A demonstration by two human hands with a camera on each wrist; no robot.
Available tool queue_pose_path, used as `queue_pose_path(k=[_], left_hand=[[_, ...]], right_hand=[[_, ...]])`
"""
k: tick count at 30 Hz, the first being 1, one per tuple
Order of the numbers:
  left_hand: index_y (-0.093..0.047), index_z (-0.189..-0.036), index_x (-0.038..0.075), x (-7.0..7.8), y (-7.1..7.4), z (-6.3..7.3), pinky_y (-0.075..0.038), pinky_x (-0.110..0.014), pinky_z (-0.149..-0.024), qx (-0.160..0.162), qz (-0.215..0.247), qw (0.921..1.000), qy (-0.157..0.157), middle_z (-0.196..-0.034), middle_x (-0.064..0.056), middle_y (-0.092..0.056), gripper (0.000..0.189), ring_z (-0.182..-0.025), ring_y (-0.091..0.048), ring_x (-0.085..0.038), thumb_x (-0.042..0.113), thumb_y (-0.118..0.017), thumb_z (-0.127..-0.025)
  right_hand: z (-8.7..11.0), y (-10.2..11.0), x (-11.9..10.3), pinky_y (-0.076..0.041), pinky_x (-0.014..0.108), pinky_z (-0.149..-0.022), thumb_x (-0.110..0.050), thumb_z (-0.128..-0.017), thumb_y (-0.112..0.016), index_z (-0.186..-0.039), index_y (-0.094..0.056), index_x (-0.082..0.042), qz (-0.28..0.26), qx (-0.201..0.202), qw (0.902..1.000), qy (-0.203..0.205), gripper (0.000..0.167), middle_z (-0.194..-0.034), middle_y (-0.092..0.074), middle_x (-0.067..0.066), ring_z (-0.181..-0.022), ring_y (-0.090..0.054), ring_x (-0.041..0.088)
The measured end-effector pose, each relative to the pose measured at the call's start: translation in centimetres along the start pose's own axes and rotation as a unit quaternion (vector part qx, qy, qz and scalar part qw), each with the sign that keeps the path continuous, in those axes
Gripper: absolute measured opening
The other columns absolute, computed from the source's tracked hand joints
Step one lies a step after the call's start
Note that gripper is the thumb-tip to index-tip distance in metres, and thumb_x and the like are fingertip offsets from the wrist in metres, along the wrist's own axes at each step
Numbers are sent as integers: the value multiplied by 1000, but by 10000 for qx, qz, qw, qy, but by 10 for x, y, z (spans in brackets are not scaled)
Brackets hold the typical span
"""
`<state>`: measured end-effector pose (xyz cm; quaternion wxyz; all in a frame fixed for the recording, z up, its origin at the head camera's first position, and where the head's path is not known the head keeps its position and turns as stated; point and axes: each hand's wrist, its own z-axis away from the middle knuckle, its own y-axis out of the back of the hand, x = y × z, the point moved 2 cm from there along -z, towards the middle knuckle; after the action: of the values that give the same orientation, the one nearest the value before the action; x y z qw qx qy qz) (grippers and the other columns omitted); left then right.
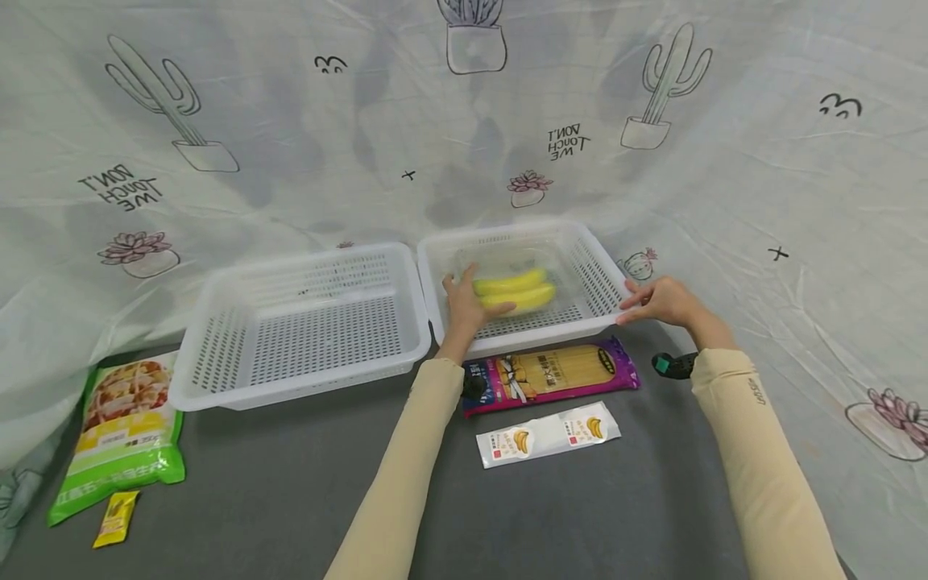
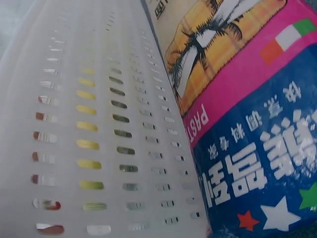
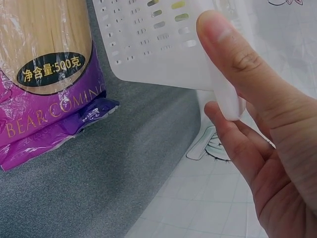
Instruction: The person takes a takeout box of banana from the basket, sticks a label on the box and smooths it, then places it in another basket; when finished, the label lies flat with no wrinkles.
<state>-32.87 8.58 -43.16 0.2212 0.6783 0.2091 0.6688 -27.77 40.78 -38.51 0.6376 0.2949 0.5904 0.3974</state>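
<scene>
Bananas (image 1: 520, 293) lie in a basket (image 1: 565, 332), just right of the nearer left hand (image 1: 464, 308), long axis pointing roughly toward the right hand (image 1: 669, 303). Whether the left hand grips them cannot be told; the right pinches the basket's rim (image 3: 227, 101).
</scene>
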Motion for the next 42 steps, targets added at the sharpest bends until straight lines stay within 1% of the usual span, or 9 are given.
queue_pose_path(k=[3,6,11,15,19,23,36,39,42], left_hand=[[-40,-146,16,3,1,-2,-40,-42,-105,108,-109,9995,-268,-159,-14,-7,100,-138,-31,-35,41,-89,-63],[-48,-139,13,4,2,-3,-37,-40,-107,160,-146,9980,-593,-160,-6,-7,92,-140,-28,-30,43,-89,-63],[-63,-114,8,6,5,-3,-33,-41,-111,313,371,9927,-1104,-159,1,-17,63,-143,-23,-26,36,-89,-65],[-64,-94,4,8,8,-3,-33,-39,-111,516,876,9853,-1371,-153,0,-32,44,-140,-30,-23,27,-89,-66],[-60,-83,4,9,10,-2,-36,-38,-107,574,1029,9812,-1526,-145,-1,-43,39,-132,-40,-22,24,-89,-67],[-60,-81,0,10,11,0,-37,-42,-106,445,1160,9786,-1642,-142,-4,-46,40,-129,-43,-25,22,-90,-66],[-57,-77,-1,10,19,6,-36,-41,-107,541,1167,9724,-1944,-131,-10,-53,42,-129,-44,-26,22,-90,-66],[-56,-78,-1,9,23,8,-37,-40,-107,579,1219,9703,-2007,-128,-12,-54,41,-126,-45,-27,21,-89,-67],[-56,-79,-1,10,28,9,-37,-40,-106,558,1291,9686,-2048,-127,-15,-53,42,-124,-46,-27,22,-89,-68]], right_hand=[[1,0,-1,-34,29,-56,-35,-70,-86,-96,-75,3,-4,-2,10000,-16,48,-136,-41,23,-93,-56,38],[1,1,-1,-34,29,-55,-36,-69,-86,-96,-75,3,8,3,10000,-27,48,-135,-42,24,-93,-55,42],[2,1,-3,-35,29,-57,-34,-70,-86,-96,-75,4,10,6,10000,-16,47,-135,-42,23,-99,-57,42],[3,3,-5,-34,30,-57,-33,-71,-86,-96,-75,5,45,16,10000,-87,47,-134,-42,25,-70,-47,27],[3,4,-6,-34,29,-56,-33,-71,-86,-96,-75,4,64,29,9999,-73,47,-134,-42,25,-75,-50,28],[3,3,-4,-34,28,-56,-35,-70,-86,-95,-75,3,50,36,10000,-35,46,-136,-41,23,-101,-56,37],[1,0,-8,-38,33,-69,-34,-72,-85,-99,-74,5,111,-135,9998,-110,48,-139,-37,21,-121,-49,43],[1,0,-9,-38,34,-72,-35,-72,-85,-100,-74,5,136,-152,9997,-141,49,-140,-37,21,-119,-49,42],[3,2,-9,-37,34,-70,-35,-71,-85,-98,-74,5,211,-116,9996,-110,49,-139,-38,22,-90,-53,32]])
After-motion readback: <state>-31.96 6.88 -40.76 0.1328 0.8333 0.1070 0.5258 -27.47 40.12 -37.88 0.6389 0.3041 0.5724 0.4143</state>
